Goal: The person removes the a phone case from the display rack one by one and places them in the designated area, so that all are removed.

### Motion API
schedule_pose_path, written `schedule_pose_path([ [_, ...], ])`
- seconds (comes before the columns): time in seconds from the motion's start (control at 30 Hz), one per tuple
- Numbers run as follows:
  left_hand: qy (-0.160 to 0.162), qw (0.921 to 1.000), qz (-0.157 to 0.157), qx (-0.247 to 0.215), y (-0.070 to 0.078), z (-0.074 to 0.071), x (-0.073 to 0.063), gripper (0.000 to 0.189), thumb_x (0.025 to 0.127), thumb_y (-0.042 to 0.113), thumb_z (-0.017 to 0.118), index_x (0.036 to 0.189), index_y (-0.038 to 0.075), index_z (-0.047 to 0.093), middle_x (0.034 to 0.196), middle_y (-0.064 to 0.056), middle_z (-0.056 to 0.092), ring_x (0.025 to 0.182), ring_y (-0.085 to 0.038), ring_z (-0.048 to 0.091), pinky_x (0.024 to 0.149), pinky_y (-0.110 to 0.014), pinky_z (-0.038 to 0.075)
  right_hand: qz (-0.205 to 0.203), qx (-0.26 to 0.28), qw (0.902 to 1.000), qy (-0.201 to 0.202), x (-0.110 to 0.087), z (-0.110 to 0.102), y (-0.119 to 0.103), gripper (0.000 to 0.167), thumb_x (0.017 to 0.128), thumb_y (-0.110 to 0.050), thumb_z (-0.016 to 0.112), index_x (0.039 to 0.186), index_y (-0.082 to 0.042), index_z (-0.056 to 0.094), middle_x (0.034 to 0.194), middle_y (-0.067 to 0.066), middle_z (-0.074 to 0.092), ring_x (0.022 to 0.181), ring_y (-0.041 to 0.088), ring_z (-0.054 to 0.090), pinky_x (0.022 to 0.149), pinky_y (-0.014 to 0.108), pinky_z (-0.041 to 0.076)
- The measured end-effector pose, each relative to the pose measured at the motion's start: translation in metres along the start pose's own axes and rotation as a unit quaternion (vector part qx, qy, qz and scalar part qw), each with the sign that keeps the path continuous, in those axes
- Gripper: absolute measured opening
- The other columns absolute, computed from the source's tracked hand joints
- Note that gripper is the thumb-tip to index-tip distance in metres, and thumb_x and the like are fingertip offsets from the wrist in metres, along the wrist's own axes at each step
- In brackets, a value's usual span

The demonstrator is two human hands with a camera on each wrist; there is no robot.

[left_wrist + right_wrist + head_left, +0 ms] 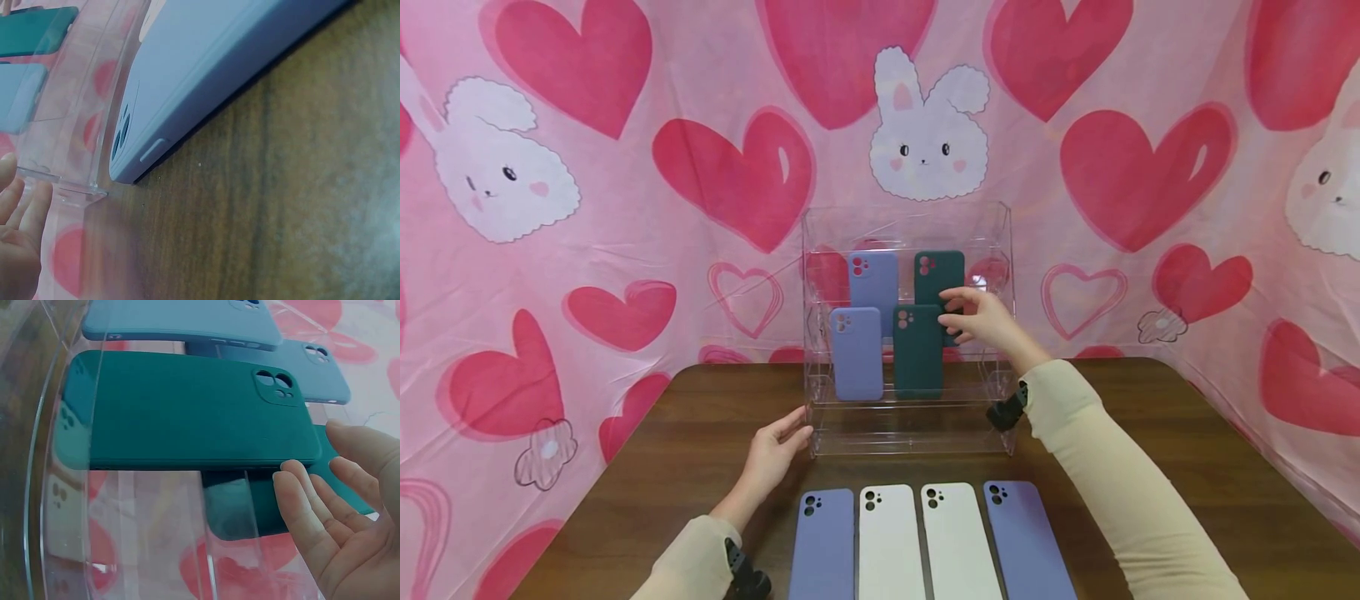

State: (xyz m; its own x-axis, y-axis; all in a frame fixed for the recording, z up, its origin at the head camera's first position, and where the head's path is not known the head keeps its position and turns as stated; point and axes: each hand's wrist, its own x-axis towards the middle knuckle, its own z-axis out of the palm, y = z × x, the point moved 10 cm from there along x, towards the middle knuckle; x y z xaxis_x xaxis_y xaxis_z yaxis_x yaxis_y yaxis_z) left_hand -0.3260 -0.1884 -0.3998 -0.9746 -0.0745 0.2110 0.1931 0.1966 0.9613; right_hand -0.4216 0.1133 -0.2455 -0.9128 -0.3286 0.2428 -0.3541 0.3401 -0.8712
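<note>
A clear acrylic display stand (910, 427) holds two lavender phone cases and two dark green ones on its tiers. My right hand (981, 321) is beside the front green phone case (917, 354). In the right wrist view, the right hand (350, 506) has spread fingers, their tips at that case's side edge near the camera cutout, in front of the rear green case (234, 509). The front lavender case (857, 354) stands to the left, the rear lavender case (874, 279) above it. My left hand (771, 454) touches the stand's lower left side with extended fingers.
Nearest me on the wooden table (640, 467) lie a lavender case (823, 542), a white case (889, 542), another white case (958, 542) and a lavender case (1030, 542) in a row. A pink heart-patterned cloth (850, 167) hangs behind the stand.
</note>
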Motion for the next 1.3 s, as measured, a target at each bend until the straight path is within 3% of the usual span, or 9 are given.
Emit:
schedule_pose_path([
  [0.17, -0.001, 1.0, 0.0, 0.001, 0.0, 0.0, 0.0, 0.042, 0.088, 0.001, 0.06, 0.128, -0.006, 0.05, 0.127, -0.022, 0.05, 0.11, -0.032, 0.053, 0.081, -0.031, 0.052, 0.002, -0.005, 1.0, 0.007, 0.002, 0.004, 0.002, 0.046, 0.088, -0.009, 0.063, 0.13, 0.001, 0.048, 0.112, 0.024, 0.052, 0.081, 0.031, 0.062, 0.07, 0.047, 0.054],
  [0.5, -0.004, 1.0, 0.003, 0.0, -0.001, 0.0, 0.001, 0.043, 0.088, 0.001, 0.06, 0.128, -0.007, 0.048, 0.128, -0.023, 0.049, 0.111, -0.033, 0.053, 0.08, -0.031, 0.052, -0.014, -0.018, 0.9992, 0.032, 0.003, 0.003, 0.003, 0.033, 0.088, -0.009, 0.063, 0.118, 0.003, 0.058, 0.093, 0.017, 0.057, 0.075, 0.028, 0.06, 0.065, 0.045, 0.056],
  [0.93, 0.0, 1.0, 0.0, -0.007, -0.002, 0.0, 0.004, 0.042, 0.087, -0.001, 0.06, 0.127, -0.007, 0.05, 0.126, -0.023, 0.05, 0.11, -0.035, 0.052, 0.08, -0.03, 0.052, -0.025, -0.027, 0.9983, 0.045, -0.001, 0.002, -0.003, 0.026, 0.087, -0.006, 0.063, 0.111, 0.003, 0.06, 0.092, 0.019, 0.061, 0.074, 0.027, 0.061, 0.064, 0.038, 0.057],
  [1.3, -0.001, 1.0, -0.001, -0.009, -0.003, 0.0, 0.005, 0.042, 0.087, -0.003, 0.059, 0.127, -0.007, 0.05, 0.127, -0.024, 0.05, 0.111, -0.036, 0.051, 0.081, -0.031, 0.051, -0.039, -0.013, 0.9971, 0.064, -0.006, -0.01, -0.011, 0.025, 0.087, -0.003, 0.062, 0.11, 0.006, 0.059, 0.093, 0.02, 0.06, 0.072, 0.023, 0.062, 0.066, 0.039, 0.057],
])
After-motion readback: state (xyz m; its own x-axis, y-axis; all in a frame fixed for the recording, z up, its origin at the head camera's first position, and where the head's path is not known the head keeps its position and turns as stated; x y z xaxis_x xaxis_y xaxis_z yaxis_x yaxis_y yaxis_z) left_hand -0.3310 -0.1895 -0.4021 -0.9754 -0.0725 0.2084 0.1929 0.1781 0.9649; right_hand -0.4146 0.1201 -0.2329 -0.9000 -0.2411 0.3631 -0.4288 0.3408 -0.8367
